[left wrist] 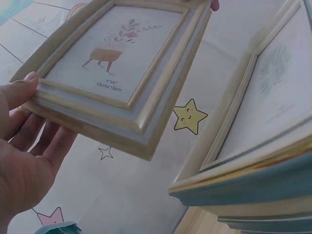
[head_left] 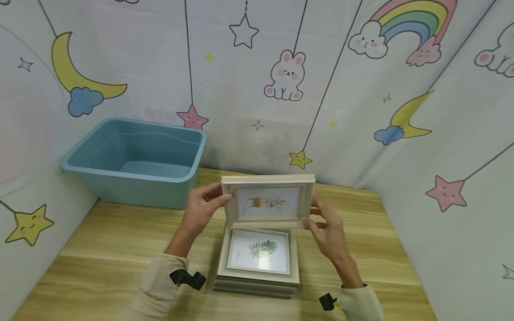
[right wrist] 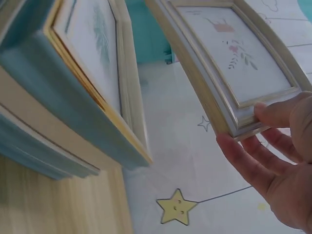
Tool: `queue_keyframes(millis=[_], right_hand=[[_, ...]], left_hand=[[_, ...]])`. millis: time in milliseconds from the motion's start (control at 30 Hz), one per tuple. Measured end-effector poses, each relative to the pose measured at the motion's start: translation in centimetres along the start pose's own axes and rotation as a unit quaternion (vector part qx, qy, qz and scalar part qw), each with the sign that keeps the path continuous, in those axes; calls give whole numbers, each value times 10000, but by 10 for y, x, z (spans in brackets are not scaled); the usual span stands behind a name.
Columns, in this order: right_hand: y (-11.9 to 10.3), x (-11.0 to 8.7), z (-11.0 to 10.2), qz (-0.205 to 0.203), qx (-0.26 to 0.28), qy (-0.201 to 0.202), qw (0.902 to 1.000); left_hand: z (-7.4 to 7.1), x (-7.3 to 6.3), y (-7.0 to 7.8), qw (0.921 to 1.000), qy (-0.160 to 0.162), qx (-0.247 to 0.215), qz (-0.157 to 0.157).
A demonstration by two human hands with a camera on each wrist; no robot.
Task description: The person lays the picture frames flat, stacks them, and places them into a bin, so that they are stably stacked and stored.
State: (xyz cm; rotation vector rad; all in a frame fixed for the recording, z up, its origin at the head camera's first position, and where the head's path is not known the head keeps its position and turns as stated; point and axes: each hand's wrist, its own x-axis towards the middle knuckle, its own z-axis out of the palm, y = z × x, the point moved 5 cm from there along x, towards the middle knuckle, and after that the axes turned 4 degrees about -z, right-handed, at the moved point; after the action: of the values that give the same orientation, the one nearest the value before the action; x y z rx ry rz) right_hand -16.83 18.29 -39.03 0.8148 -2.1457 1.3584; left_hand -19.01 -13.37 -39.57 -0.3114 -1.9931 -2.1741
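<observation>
Both hands hold up one cream picture frame (head_left: pixel 268 224), tilted with its front toward me, above the far end of a stack. Its print shows a brown pot on legs with a sprig. My left hand (head_left: pixel 200 208) pinches its left edge, thumb on the front and fingers behind, as the left wrist view shows. The right hand (head_left: pixel 328 229) grips the opposite edge near the lower corner, thumb on the molding (right wrist: pixel 247 117). Beneath lies a stack of picture frames (head_left: pixel 257 281), the top one holding a green leaf print (head_left: pixel 263 248). Blue-grey sides show on the stacked frames.
A blue plastic tub (head_left: pixel 132 176) stands at the back left of the wood-grain table (head_left: pixel 132 236). A white cloth (head_left: pixel 249 133) printed with stars, moons and a rabbit hangs behind and along the sides. Each sleeved wrist carries a small black camera (head_left: pixel 188 279).
</observation>
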Motion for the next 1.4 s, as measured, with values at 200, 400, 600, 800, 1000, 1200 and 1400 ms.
queue_keyframes(millis=[200,400,600,800,1000,1200,1400], right_hand=[[8,-9,12,932,1082,-160,9896],[9,-13,19,1653,1411,-287,9757],[13,-16,21,2227,1467,-355,9631],[14,-18,20,2427,1554,-448,9565],[13,-20,13,2585,1616,-483,9512],[14,-27,6,2983,1724,-762,9357],[15,-36,5,3359,1841,-1030,9180]], left_hand=[[5,1,-5,9933,708,-887,-200],[14,-2,-3,9717,1866,-1402,374],[15,-6,-6,9594,1998,-1915,541],[14,-6,-8,9629,1651,-2135,55],[8,-6,-9,9920,-240,-1122,-524],[0,-16,-8,9766,-2092,101,-490],[-2,-28,-12,9566,-2747,360,-902]])
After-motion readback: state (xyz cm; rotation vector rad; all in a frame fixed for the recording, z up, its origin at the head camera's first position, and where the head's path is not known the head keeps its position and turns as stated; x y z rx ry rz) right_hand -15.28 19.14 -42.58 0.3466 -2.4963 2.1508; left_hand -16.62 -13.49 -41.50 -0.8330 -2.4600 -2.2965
